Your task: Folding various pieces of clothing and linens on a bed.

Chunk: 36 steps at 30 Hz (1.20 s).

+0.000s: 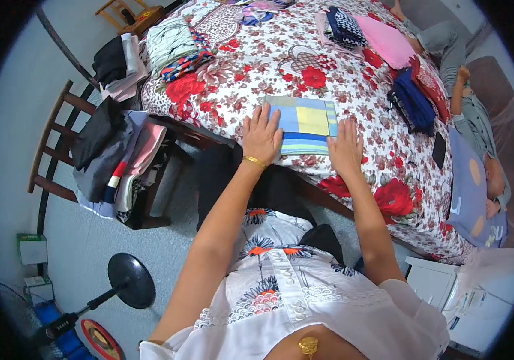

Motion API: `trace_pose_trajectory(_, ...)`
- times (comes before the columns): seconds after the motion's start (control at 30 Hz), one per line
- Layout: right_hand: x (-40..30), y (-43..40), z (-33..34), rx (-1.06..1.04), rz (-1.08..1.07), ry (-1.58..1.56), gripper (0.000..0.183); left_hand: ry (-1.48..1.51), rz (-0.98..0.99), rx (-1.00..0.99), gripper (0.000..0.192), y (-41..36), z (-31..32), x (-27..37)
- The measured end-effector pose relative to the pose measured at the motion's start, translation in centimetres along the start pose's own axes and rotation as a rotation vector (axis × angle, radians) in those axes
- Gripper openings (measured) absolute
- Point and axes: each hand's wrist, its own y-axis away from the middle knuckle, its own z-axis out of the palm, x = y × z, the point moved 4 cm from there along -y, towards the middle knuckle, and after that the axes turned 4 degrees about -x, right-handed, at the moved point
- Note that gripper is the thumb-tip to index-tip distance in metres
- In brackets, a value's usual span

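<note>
A folded cloth point(313, 119) patterned in blue, yellow and green lies flat near the edge of the bed point(257, 67), which has a red-and-white floral cover. My left hand point(261, 135) rests palm down, its fingers spread over the cloth's left edge. On the opposite side, my right hand point(346, 146) lies flat, with the thumb at the cloth's right edge and the fingers on the bed cover. Neither hand grips anything.
Folded clothes point(173, 47) sit at the bed's far left, dark blue clothing point(412, 101) at the right beside a phone point(439, 150). A person point(473, 108) lies along the right side. Left stands a wooden chair point(54, 144) piled with garments; below it, a pedestal fan's round base point(131, 281).
</note>
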Motion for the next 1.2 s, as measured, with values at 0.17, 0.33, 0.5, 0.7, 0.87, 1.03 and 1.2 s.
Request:
trace_pose_trajectory(0.17, -7.8, 0.9, -2.1, 0.088, -0.316, -0.084, 0.062, -0.020, -0.005, 0.004, 0.044, 0.1, -0.1, -0.1)
trace_pose_trajectory(0.33, -10.9, 2.6, -0.8, -0.008, -0.440, -0.207, 0.067, -0.010, 0.012, 0.001, 0.044, 0.2, 0.1, -0.2)
trace_pose_trajectory(0.5, -7.5, 4.0, -1.3, -0.082, -0.349, -0.132, 0.070, 0.023, -0.005, 0.012, 0.044, 0.1, -0.3, -0.2)
trace_pose_trajectory(0.7, -1.4, 6.0, -1.2, -0.074, -0.169, -0.036, 0.069, 0.028, -0.001, 0.020, 0.044, 0.0, -0.4, -0.2)
trace_pose_trajectory(0.87, 0.3, 5.7, -1.3, 0.031, -0.118, -0.122, 0.059, 0.017, -0.008, -0.003, 0.044, 0.0, -0.4, -0.2)
trace_pose_trajectory(1.03, -5.3, 2.7, -3.3, 0.065, -0.305, -0.316, 0.057, 0.004, -0.015, -0.015, 0.044, 0.2, -0.5, 0.1)
trace_pose_trajectory(1.2, -10.1, -0.6, 0.1, -0.221, -0.547, -0.486, 0.059, -0.025, 0.004, -0.009, 0.046, 0.2, 0.2, -0.2)
